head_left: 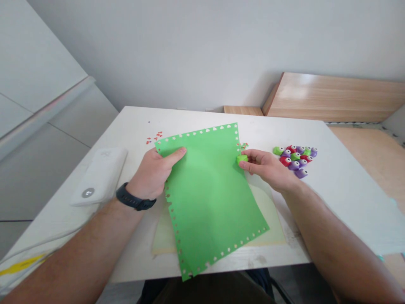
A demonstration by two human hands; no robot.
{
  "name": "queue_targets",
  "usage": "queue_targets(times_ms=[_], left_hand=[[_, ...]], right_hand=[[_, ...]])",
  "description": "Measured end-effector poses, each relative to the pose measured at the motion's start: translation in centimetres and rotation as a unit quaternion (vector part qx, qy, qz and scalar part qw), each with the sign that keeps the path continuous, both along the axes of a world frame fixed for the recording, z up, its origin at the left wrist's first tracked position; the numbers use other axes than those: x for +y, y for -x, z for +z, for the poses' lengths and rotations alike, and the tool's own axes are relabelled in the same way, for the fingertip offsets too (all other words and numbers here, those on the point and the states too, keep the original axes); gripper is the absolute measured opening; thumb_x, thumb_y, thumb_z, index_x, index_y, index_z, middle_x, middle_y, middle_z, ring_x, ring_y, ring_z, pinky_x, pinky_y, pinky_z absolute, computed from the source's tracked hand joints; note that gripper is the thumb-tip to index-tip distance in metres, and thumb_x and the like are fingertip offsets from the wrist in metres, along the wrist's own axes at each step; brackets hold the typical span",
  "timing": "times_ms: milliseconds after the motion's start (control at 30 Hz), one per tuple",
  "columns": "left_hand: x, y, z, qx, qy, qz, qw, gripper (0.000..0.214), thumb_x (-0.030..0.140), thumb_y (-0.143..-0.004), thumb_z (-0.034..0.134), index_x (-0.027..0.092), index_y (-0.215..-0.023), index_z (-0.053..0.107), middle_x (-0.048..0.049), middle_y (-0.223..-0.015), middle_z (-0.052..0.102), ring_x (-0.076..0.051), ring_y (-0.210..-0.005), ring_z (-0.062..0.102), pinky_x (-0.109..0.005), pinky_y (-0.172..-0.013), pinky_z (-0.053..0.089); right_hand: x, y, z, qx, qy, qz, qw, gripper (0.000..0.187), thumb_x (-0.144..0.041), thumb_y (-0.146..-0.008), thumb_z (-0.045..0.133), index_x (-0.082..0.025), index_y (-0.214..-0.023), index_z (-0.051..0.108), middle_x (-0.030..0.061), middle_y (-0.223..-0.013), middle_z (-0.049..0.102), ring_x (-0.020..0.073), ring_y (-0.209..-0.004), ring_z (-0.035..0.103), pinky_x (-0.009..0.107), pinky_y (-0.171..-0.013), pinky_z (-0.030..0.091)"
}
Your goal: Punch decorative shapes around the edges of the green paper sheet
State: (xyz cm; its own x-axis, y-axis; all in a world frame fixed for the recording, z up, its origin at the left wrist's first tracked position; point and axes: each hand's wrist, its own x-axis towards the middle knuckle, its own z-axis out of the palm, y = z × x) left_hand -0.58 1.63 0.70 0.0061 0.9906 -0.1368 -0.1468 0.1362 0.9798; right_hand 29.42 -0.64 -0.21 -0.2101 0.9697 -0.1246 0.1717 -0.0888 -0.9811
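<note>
A green sheet of paper [210,190] is held up over the table, tilted, with rows of small punched shapes along its edges. My left hand [158,166], with a dark band on the wrist, pinches its upper left part, thumb on top. At the right edge, my right hand [264,164] grips a small green craft punch [242,159] between thumb and fingers. The punch sits at the paper's edge; whether the edge is inside its slot, I cannot tell. Small red and green cut-outs [244,146] lie just beyond it.
Several purple, red and green craft punches [295,158] are grouped at the right on the white table [344,190]. Red paper bits [157,136] lie behind the sheet. A pale yellowish sheet [265,202] is underneath. A white box-shaped device [101,175] with a cable stands at the left.
</note>
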Motion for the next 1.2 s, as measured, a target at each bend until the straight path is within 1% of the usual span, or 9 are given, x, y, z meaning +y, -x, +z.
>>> queue_targets(times_ms=[167,300,467,700,900,1033,1200], left_hand=[[-0.08,-0.11,0.23,0.003,0.008,0.005,1.000,0.035,0.033,-0.073,0.089,0.025,-0.106,0.081,-0.0069,-0.118,0.081,-0.031,-0.102,0.077,-0.043,-0.091,0.062],[-0.11,0.01,-0.01,-0.001,-0.009,-0.005,1.000,0.040,0.036,-0.075,0.088,0.022,-0.113,0.080,-0.0085,-0.121,0.080,-0.030,-0.102,0.076,-0.044,-0.093,0.060],[-0.05,0.03,-0.22,0.001,-0.020,-0.005,1.000,0.044,0.039,-0.076,0.089,0.022,-0.116,0.079,-0.0083,-0.121,0.080,-0.028,-0.101,0.076,-0.043,-0.098,0.059],[-0.22,-0.11,0.21,-0.016,-0.001,-0.003,1.000,0.041,0.037,-0.077,0.089,0.022,-0.114,0.079,-0.0072,-0.122,0.079,-0.029,-0.107,0.075,-0.045,-0.103,0.057],[-0.24,-0.07,0.21,-0.021,0.001,-0.008,1.000,0.047,0.039,-0.077,0.090,0.019,-0.118,0.078,-0.0079,-0.122,0.079,-0.029,-0.104,0.075,-0.045,-0.099,0.058],[-0.21,-0.09,0.23,-0.020,-0.006,-0.005,1.000,0.049,0.041,-0.076,0.092,0.019,-0.117,0.078,-0.0077,-0.122,0.080,-0.029,-0.105,0.075,-0.043,-0.100,0.057],[-0.21,-0.01,0.05,-0.011,-0.011,-0.008,1.000,0.048,0.042,-0.078,0.090,0.018,-0.118,0.078,-0.0081,-0.122,0.079,-0.028,-0.103,0.075,-0.044,-0.101,0.057]], right_hand=[[0.01,-0.01,-0.19,-0.002,0.008,0.000,1.000,0.035,-0.045,-0.082,0.084,-0.021,-0.106,0.075,0.0023,-0.099,0.074,0.0178,-0.086,0.062,0.034,-0.080,0.047],[0.06,0.04,-0.41,0.006,0.010,-0.002,1.000,0.033,-0.042,-0.082,0.084,-0.021,-0.106,0.076,0.0022,-0.101,0.075,0.0179,-0.088,0.063,0.034,-0.083,0.047],[0.06,0.21,-0.43,-0.017,0.015,-0.011,1.000,0.036,-0.045,-0.080,0.085,-0.020,-0.104,0.075,0.0022,-0.096,0.074,0.0181,-0.085,0.062,0.034,-0.082,0.047],[-0.04,0.24,-0.47,-0.016,0.013,-0.017,1.000,0.035,-0.045,-0.080,0.086,-0.020,-0.103,0.076,0.0023,-0.098,0.074,0.0182,-0.086,0.062,0.034,-0.083,0.047],[0.05,0.23,-0.56,-0.017,0.016,-0.022,0.999,0.038,-0.046,-0.079,0.087,-0.021,-0.105,0.077,0.0035,-0.100,0.076,0.0201,-0.089,0.065,0.035,-0.085,0.049],[0.05,0.30,-0.48,-0.015,0.021,-0.023,0.999,0.037,-0.047,-0.077,0.087,-0.022,-0.103,0.077,0.0039,-0.100,0.076,0.0206,-0.089,0.065,0.036,-0.084,0.050],[-0.05,0.33,-0.38,-0.015,0.017,-0.026,0.999,0.035,-0.045,-0.077,0.088,-0.021,-0.101,0.077,0.0032,-0.098,0.075,0.0196,-0.087,0.064,0.036,-0.084,0.048]])
